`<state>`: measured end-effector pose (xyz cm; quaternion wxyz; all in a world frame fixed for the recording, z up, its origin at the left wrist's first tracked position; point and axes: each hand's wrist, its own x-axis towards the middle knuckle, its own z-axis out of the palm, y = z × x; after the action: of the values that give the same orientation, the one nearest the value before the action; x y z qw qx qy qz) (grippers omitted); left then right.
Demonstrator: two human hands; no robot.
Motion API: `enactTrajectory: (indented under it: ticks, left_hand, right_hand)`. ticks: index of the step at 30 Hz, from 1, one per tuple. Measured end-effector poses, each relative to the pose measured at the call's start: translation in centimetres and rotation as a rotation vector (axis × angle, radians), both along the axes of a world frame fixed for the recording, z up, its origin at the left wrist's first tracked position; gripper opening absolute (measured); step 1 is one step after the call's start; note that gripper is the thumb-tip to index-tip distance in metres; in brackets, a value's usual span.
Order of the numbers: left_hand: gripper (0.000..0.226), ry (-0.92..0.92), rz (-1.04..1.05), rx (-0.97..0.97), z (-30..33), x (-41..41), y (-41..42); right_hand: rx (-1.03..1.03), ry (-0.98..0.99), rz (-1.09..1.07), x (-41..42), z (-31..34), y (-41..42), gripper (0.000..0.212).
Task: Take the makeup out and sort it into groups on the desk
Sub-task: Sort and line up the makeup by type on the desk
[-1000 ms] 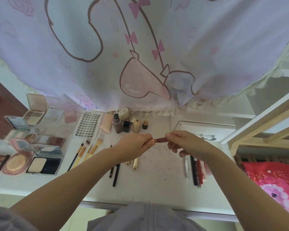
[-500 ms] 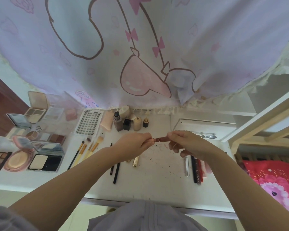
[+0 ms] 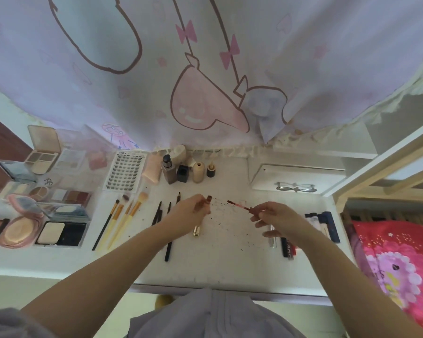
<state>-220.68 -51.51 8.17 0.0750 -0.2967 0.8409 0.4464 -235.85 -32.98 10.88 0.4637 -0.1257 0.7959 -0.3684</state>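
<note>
Fingers of my left hand [image 3: 192,211] curled round the lip gloss tube [image 3: 208,200], my right hand [image 3: 276,215] pinching its red-tipped wand [image 3: 238,206] above the speckled desk [image 3: 230,252], lash tray [image 3: 125,172] label reading XOYO, tube label unreadable

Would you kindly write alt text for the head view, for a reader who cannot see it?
Above a white desk, the left hand holds a small lip gloss tube while the right hand holds its pulled-out wand. Palettes, yellow-handled brushes, dark pencils and small bottles lie grouped on the desk.
</note>
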Motion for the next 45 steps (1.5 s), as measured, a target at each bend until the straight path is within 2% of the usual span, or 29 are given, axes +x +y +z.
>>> enactTrajectory:
  ticks: [3, 5, 8, 12, 16, 20, 26, 31, 34, 38, 41, 45]
  left_hand:
    - [0.026, -0.039, 0.142, 0.007, -1.8, -0.9, 1.1]
    - [0.025, -0.108, 0.157, -0.027, -3.0, -1.5, 1.5]
    - [0.030, -0.200, 0.117, -0.151, -4.2, -2.2, 1.6]
    - [0.045, -0.299, -0.055, -0.523, -5.4, -3.0, 1.3]
    - [0.044, -0.342, -0.152, -0.645, -6.5, -3.0, 1.0]
    - [0.046, -0.336, -0.208, -0.671, -6.8, -3.0, 0.6]
    - [0.046, -0.318, -0.186, -0.621, -6.7, -2.8, 0.2]
    - [0.037, -0.121, -0.241, -0.637, -5.4, -4.1, 1.9]
    - [0.035, -0.040, -0.336, -0.553, -4.7, -6.6, 5.6]
    - [0.041, -0.136, -0.364, -0.441, -5.7, -10.3, 10.6]
    - [0.047, -0.247, -0.331, -0.475, -6.9, -11.6, 12.4]
    - [0.054, -0.291, -0.310, -0.486, -7.4, -12.0, 12.4]
  right_hand:
    - [0.044, 0.013, -0.140, 2.4, -2.9, -0.7, 0.017]
    - [0.092, 0.066, -0.171, 3.9, -4.5, -1.4, 0.017]
    - [0.168, 0.215, -0.053, 5.7, -6.6, -3.0, 0.020]
    - [0.286, 0.394, 0.103, 7.8, -8.0, -5.5, 0.028]
    - [0.398, 0.431, 0.150, 8.8, -8.9, -7.1, 0.031]
    - [0.473, 0.505, 0.257, 8.8, -9.3, -7.8, 0.028]
    - [0.463, 0.548, 0.340, 7.9, -8.5, -7.5, 0.041]
    - [0.464, 0.677, 0.242, 1.6, -6.8, -3.3, 0.032]
    - [0.535, 0.693, 0.220, -2.9, -6.2, -1.2, 0.029]
    - [0.578, 0.666, 0.307, -5.9, -6.5, -1.3, 0.032]
    - [0.588, 0.625, 0.371, -6.2, -7.0, -2.2, 0.031]
    - [0.572, 0.542, 0.383, -6.2, -7.9, -3.2, 0.027]
